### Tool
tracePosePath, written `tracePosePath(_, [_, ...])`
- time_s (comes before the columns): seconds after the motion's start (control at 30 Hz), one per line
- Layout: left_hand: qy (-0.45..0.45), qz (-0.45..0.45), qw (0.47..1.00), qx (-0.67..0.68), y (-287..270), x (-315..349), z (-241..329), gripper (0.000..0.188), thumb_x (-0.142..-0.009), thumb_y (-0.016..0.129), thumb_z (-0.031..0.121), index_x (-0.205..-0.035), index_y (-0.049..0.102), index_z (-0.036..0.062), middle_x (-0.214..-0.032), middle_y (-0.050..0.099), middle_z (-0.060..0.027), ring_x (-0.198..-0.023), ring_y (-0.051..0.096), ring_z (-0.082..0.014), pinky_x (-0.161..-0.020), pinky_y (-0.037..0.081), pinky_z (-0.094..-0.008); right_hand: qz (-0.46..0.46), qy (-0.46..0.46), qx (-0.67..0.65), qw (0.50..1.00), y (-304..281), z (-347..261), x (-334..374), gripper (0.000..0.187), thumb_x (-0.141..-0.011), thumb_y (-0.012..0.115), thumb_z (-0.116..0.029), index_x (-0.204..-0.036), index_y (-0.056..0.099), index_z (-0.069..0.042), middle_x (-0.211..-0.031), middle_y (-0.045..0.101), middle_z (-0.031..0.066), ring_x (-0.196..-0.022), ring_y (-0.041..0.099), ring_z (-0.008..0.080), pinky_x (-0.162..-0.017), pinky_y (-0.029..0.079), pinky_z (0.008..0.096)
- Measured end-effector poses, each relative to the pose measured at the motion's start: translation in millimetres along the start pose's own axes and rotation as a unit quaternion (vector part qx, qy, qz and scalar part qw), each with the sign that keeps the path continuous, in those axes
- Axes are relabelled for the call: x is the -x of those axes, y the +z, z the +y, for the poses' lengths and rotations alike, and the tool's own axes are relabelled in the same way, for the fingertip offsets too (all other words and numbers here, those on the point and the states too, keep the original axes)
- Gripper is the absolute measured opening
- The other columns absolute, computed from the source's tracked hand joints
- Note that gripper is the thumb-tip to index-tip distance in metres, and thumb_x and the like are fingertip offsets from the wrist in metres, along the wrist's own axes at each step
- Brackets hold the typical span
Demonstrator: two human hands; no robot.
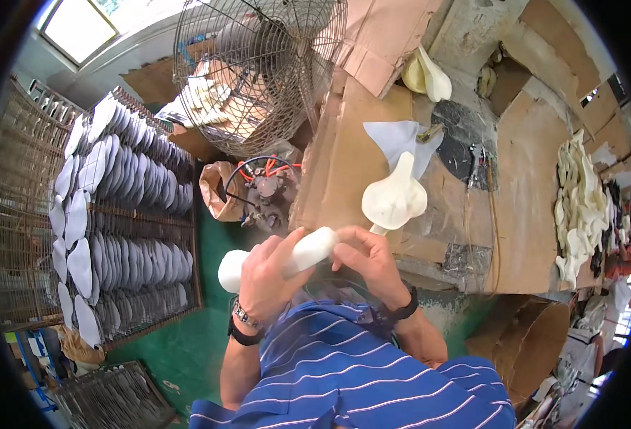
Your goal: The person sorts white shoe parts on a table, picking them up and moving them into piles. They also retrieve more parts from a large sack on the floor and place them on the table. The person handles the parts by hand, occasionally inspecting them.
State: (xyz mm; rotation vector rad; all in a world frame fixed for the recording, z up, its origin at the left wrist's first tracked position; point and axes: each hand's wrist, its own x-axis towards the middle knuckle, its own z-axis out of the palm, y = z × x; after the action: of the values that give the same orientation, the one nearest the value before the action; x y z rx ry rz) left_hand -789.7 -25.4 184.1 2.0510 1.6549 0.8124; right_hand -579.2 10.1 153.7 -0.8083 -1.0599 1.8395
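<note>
My left hand (pixel 264 277) is wrapped round a smooth white elongated form with rounded ends (pixel 314 250), held slantwise in front of my body. Its wider end sticks out to the left of my hand. At the form's upper right end, the thumb and forefinger of my right hand (pixel 370 263) are closed on the tip; its other fingers are curled and partly hidden. Just beyond my right hand, a cream, bulb-shaped piece with a narrow neck (pixel 393 201) rests near the front of the cardboard-covered table (pixel 348 171).
A caged fan (pixel 258 71) stands at the back left. Left is a rack with rows of grey flat, sole-shaped pieces (pixel 140 193). A paper bag (pixel 219 191) sits beside a machine with red hoses (pixel 267 187). Cream pieces (pixel 580 207) pile up at the right; a cardboard box (pixel 526 343) is below.
</note>
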Motion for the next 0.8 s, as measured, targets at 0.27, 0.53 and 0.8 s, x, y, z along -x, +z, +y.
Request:
tracePosePath(0.27, [0.027,-0.003,0.998,-0.05,1.1,-3.9,0.6,0.06,-0.07,0.082,0.016,-0.127,0.065,0.0082,-0.086,0.061,-0.0087,-0.078,0.06,-0.0284,-0.071,0.047,-0.0401,0.031,0.011,0.012,0.999,2.3,8.6,-12.3,0.015,-0.092,0.069,-0.013,-0.097,0.069,0.0,-0.084,0.065,-0.0018,-0.073,0.055,0.0029,-0.065,0.045,0.0199])
tracePosePath(0.53, [0.049,0.005,0.996,-0.075,4.0,-10.9,0.1,0.059,-0.069,0.078,0.015,-0.126,0.063,0.0075,-0.084,0.057,-0.0057,-0.078,0.059,-0.0246,-0.068,0.043,-0.038,0.064,-0.003,0.011,0.998,-0.9,22.3,-18.9,0.016,-0.091,0.069,-0.017,-0.086,0.068,-0.002,-0.076,0.063,-0.0021,-0.063,0.052,0.0022,-0.057,0.04,0.0203])
tracePosePath(0.8, [0.041,-0.018,0.996,-0.081,6.9,-16.4,0.6,0.06,-0.069,0.079,0.015,-0.127,0.063,0.0081,-0.086,0.058,-0.0065,-0.08,0.06,-0.0259,-0.07,0.044,-0.0389,0.071,0.005,0.019,0.997,-6.8,21.9,-21.2,0.016,-0.092,0.069,-0.016,-0.087,0.068,-0.001,-0.077,0.064,-0.0008,-0.062,0.055,0.0037,-0.056,0.043,0.0208])
